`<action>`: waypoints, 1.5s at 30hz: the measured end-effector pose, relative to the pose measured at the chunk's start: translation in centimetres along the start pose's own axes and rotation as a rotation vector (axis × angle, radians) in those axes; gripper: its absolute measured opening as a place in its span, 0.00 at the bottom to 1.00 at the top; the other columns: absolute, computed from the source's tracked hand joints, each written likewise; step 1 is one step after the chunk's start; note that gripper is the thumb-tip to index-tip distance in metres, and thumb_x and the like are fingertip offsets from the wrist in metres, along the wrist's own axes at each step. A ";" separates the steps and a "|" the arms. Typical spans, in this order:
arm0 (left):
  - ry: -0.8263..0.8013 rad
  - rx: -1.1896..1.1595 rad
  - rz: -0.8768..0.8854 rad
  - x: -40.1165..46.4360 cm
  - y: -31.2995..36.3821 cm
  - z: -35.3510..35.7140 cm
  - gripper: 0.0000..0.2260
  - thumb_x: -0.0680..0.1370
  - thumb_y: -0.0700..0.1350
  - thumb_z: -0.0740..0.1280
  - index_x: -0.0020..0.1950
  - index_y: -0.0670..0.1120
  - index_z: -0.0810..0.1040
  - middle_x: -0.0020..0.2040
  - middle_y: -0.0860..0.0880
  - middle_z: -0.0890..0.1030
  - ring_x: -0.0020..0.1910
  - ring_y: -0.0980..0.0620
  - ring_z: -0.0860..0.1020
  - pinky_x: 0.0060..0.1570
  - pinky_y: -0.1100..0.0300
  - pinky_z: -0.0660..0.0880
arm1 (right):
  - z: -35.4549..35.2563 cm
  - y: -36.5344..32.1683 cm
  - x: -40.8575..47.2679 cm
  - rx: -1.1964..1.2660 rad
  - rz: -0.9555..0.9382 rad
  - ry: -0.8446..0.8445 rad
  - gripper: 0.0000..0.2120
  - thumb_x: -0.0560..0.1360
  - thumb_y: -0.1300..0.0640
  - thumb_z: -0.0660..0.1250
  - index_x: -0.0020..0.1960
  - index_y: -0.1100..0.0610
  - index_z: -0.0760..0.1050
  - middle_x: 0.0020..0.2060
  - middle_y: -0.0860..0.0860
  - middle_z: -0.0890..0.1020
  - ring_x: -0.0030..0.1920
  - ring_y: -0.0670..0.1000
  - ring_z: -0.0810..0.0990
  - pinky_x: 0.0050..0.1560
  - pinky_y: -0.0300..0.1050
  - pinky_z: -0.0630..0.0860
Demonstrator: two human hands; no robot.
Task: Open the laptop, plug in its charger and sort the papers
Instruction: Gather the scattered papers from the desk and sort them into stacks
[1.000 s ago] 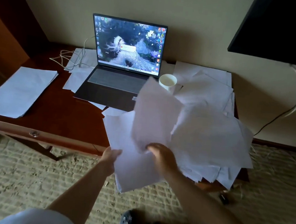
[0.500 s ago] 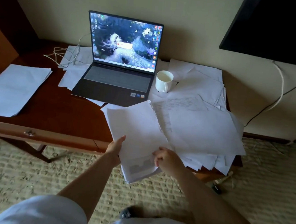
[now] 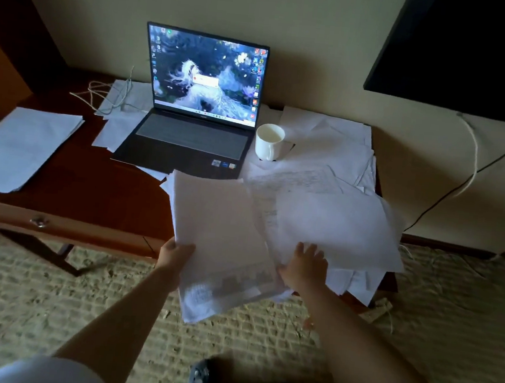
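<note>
Dim light fell across a dark wooden desk (image 3: 70, 180) set against a pale wall, over a woven carpet. Just past the near edge of the desk, the left hand (image 3: 174, 256) pinched the left margin of a gathered stack of sheets (image 3: 221, 244), thumb on top, holding it tilted off the desk, apparently so that more pages could be added to it. Immediately right of that grip, the right hand (image 3: 305, 267) lay with fingers spread and straight on the loose heap of papers (image 3: 335, 218), seemingly steadying the heap or feeling for the next page; it held nothing. Beyond the held stack stood the laptop (image 3: 196, 118), lid up and screen lit, so that part of the task looked done. A white cable (image 3: 100, 96) lay coiled far left of the grip behind the laptop; whether it was plugged in could not be told. A white mug (image 3: 270, 142) stood just beside the laptop, on the heap's far edge. Well left of both hands lay a tidy pile (image 3: 21, 147), probably sorted pages.
</note>
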State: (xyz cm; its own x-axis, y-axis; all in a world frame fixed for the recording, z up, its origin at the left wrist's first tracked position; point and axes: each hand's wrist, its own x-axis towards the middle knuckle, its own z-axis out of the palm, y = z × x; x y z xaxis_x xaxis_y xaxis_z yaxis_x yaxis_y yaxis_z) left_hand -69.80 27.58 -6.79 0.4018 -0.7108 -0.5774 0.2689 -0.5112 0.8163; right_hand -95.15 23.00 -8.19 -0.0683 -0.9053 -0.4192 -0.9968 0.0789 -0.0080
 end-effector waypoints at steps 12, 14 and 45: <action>-0.096 -0.151 -0.137 -4.0 -2.3 3.3 0.14 0.66 0.34 0.67 0.52 0.36 0.76 0.45 0.36 0.80 0.40 0.40 0.78 0.44 0.48 0.78 | -1.9 -1.6 -2.2 0.531 -0.578 0.457 0.16 0.63 0.70 0.61 0.44 0.57 0.81 0.47 0.52 0.83 0.57 0.58 0.80 0.66 0.68 0.55; -0.128 -0.184 -0.181 -4.5 -2.6 3.5 0.19 0.67 0.40 0.67 0.56 0.35 0.75 0.46 0.37 0.80 0.41 0.39 0.79 0.43 0.49 0.77 | -1.3 -2.3 -2.8 0.520 -0.633 0.332 0.17 0.65 0.65 0.57 0.44 0.55 0.83 0.57 0.51 0.81 0.66 0.56 0.73 0.68 0.67 0.53; -0.247 -0.057 -0.289 0.0 0.7 2.4 0.14 0.75 0.35 0.67 0.61 0.36 0.75 0.57 0.34 0.78 0.51 0.36 0.78 0.47 0.43 0.76 | -2.4 -1.5 0.5 0.603 -0.072 -0.126 0.26 0.73 0.64 0.61 0.71 0.55 0.66 0.65 0.57 0.73 0.63 0.58 0.73 0.59 0.47 0.74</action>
State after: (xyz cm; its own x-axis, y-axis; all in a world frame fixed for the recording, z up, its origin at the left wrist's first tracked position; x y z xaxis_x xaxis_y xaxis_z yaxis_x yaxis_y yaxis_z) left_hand -71.76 26.08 -6.21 0.0808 -0.6399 -0.7642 0.3908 -0.6850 0.6149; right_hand -93.77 21.46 -6.19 0.0400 -0.8635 -0.5027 -0.7980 0.2751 -0.5361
